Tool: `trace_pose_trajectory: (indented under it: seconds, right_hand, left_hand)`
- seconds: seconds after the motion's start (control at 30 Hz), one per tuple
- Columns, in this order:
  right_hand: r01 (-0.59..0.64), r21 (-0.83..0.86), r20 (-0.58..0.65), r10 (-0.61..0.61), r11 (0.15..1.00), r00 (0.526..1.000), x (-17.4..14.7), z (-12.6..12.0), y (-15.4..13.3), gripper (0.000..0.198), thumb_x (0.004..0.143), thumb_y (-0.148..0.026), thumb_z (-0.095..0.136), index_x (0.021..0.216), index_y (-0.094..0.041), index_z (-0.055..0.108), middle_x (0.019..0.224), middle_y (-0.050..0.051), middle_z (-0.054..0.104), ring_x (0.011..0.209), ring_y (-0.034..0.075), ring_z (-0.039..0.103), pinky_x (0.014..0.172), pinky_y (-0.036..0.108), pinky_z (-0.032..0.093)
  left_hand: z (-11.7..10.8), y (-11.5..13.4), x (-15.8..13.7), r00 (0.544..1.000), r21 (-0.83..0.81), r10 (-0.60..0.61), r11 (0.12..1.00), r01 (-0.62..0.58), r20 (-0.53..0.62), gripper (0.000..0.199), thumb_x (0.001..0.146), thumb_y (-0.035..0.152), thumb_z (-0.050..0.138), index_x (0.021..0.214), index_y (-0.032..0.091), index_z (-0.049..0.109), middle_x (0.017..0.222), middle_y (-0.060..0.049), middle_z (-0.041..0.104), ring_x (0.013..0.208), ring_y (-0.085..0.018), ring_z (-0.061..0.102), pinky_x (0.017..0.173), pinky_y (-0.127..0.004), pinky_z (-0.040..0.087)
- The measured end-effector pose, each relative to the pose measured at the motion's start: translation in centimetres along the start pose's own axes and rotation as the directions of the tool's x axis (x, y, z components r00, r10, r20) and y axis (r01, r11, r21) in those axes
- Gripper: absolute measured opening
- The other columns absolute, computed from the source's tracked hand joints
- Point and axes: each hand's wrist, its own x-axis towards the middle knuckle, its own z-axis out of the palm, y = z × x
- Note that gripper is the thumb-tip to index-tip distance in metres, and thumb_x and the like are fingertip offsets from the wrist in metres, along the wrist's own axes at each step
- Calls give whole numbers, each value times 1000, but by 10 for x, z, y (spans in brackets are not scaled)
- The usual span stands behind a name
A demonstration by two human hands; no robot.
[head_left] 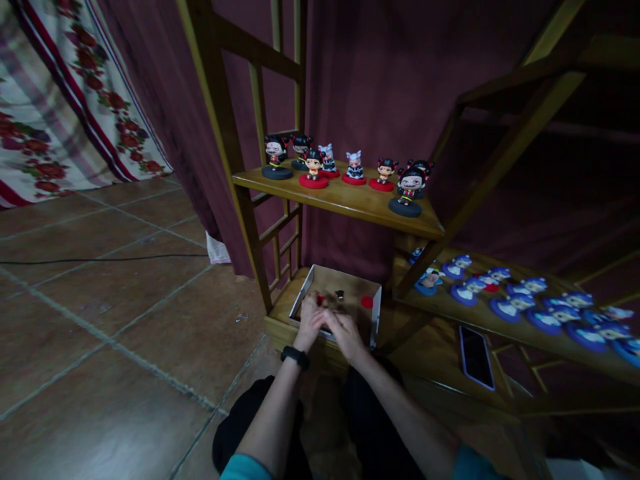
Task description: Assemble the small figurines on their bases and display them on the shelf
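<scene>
Both my hands meet over a shallow white-rimmed cardboard box (360, 283) on the low shelf. My left hand (311, 316), with a black band at its wrist, is closed around something small. My right hand (342, 325) presses against it, fingers drawn in. A bit of red shows at the left fingertips, but blur and the fingers hide what is held. Inside the box, a red disc (367, 302) lies to the right of my hands, and a small black piece (340, 294) lies just beyond them.
Several dark-haired and silver-haired figurines on round bases stand on the upper wooden shelf (345, 193). Several blue-and-white figurines (515, 307) line the lower right shelf, above a phone (476, 357). A wooden post (245, 220) rises at left; a cable (105, 259) crosses the tiled floor.
</scene>
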Motion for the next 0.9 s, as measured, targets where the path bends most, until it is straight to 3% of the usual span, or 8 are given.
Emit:
trace_pose_trajectory:
  seconds: [0.07,0.13,0.2,0.3,0.4,0.5,0.7,0.9]
  right_hand:
    - [-123,53,-299,133,991,945,5,-12,14,35,87,-42,40,83,-23,68,95,2,68,94,17,59,89,31,42]
    - [-262,140,-418,297,955,858,12,-21,31,28,79,-45,52,86,-23,67,94,2,68,89,17,60,82,29,46]
    - [-373,327,-363,480,868,799,19,-25,45,29,74,-46,57,86,-21,65,85,3,69,73,15,61,68,28,48]
    - [-433,571,-165,615,697,771,24,-24,57,32,72,-48,59,82,-18,65,71,4,67,57,12,58,57,26,48]
    - [-392,705,-104,632,591,768,26,-21,62,25,68,-38,67,81,-17,65,70,3,68,56,11,59,57,24,48]
    - [-333,756,-116,616,563,779,28,-22,65,26,64,-27,72,87,-18,65,78,3,70,65,12,63,63,25,50]
    - [-238,767,-195,570,596,798,37,-19,66,29,60,-25,75,86,-19,63,79,1,69,73,13,64,71,29,52]
    - [-242,734,-173,520,635,837,45,-17,58,27,61,-28,73,84,-20,62,78,2,68,72,14,64,72,32,53]
  left_hand:
    - [4,7,4,1000,62,27,998,-26,-13,15,76,18,48,65,16,58,51,3,50,49,-10,52,48,-17,42]
    - [7,11,7,997,43,65,997,-67,35,4,70,15,56,67,14,58,56,1,56,53,-10,54,51,-18,42]
    - [9,14,8,985,22,122,992,-125,121,8,67,16,60,74,13,58,64,-1,59,59,-11,56,56,-20,44]
    - [10,15,6,930,48,265,957,-286,255,28,62,14,64,89,14,59,76,-3,62,69,-12,59,69,-25,46]
    - [10,16,4,863,140,341,899,-415,373,46,58,8,66,102,16,58,96,-7,64,86,-15,60,82,-29,44]
    - [11,16,3,829,146,344,884,-444,440,54,59,9,67,110,18,57,115,-10,59,103,-19,56,93,-33,39]
    - [11,15,5,881,-35,283,956,-292,379,56,60,16,73,113,17,57,112,-11,62,98,-19,59,92,-35,40]
    - [11,22,0,872,-186,204,974,-133,445,46,67,15,71,112,17,59,109,-10,64,93,-14,61,84,-24,44]
